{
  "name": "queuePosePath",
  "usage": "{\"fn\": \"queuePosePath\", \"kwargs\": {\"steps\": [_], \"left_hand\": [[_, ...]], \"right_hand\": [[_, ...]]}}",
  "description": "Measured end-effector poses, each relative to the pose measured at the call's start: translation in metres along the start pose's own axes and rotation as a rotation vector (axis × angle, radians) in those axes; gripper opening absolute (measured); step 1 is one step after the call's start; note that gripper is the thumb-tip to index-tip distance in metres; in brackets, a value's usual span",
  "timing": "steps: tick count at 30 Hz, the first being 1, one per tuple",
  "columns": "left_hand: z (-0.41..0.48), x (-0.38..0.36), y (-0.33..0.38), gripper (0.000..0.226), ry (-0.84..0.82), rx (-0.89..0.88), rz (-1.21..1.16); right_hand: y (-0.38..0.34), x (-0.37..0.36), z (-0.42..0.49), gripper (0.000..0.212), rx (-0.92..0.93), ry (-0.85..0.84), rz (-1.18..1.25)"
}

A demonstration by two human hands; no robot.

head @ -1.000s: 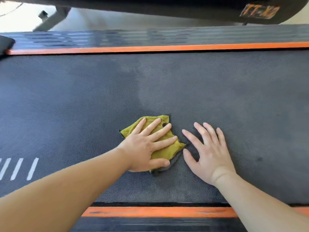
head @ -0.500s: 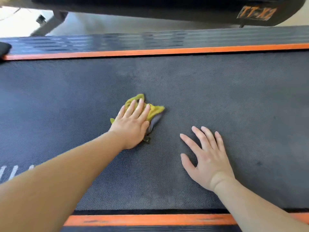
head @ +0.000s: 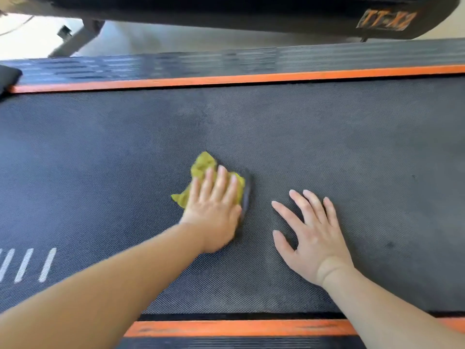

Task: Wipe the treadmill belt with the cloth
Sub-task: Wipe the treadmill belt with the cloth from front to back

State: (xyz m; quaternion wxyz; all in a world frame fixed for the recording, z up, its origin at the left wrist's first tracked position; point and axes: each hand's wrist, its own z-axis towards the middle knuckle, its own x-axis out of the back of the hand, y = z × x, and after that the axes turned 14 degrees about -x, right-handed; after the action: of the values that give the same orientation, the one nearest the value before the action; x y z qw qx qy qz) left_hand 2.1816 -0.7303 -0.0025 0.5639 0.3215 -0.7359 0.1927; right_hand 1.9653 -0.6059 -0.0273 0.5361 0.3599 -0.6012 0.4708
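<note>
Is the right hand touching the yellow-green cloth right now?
Apart. The head view shows bare treadmill belt between the right hand and the cloth, which lies under the left hand.

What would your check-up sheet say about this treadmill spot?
Surface: dark textured treadmill belt; white stripes at left; small dark spot at right.
Job's things: yellow-green cloth bunched on the belt under the left hand.
Clutter: black object at far left edge, unclear what.
Hands: left hand presses flat on the cloth; right hand rests flat on bare belt.
Cables: nothing seen.
Surroundings: orange strips along both belt edges; black part with orange lettering above; pale floor.
</note>
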Motion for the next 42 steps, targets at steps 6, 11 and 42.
{"fn": "queuePosePath", "kwargs": {"steps": [6, 11, 42], "left_hand": [[-0.035, -0.012, -0.017, 0.065, -0.01, -0.534, 0.209], [-0.032, -0.008, 0.011, 0.075, -0.044, -0.155, -0.01], [-0.004, 0.01, -0.039, 0.067, -0.02, 0.045, -0.013]], "right_hand": [[0.001, -0.001, 0.002, 0.062, 0.011, 0.02, 0.021], [0.0, -0.002, 0.0, 0.061, 0.004, 0.014, 0.0], [0.0, 0.0, 0.0, 0.06, 0.002, -0.021, -0.008]]}}
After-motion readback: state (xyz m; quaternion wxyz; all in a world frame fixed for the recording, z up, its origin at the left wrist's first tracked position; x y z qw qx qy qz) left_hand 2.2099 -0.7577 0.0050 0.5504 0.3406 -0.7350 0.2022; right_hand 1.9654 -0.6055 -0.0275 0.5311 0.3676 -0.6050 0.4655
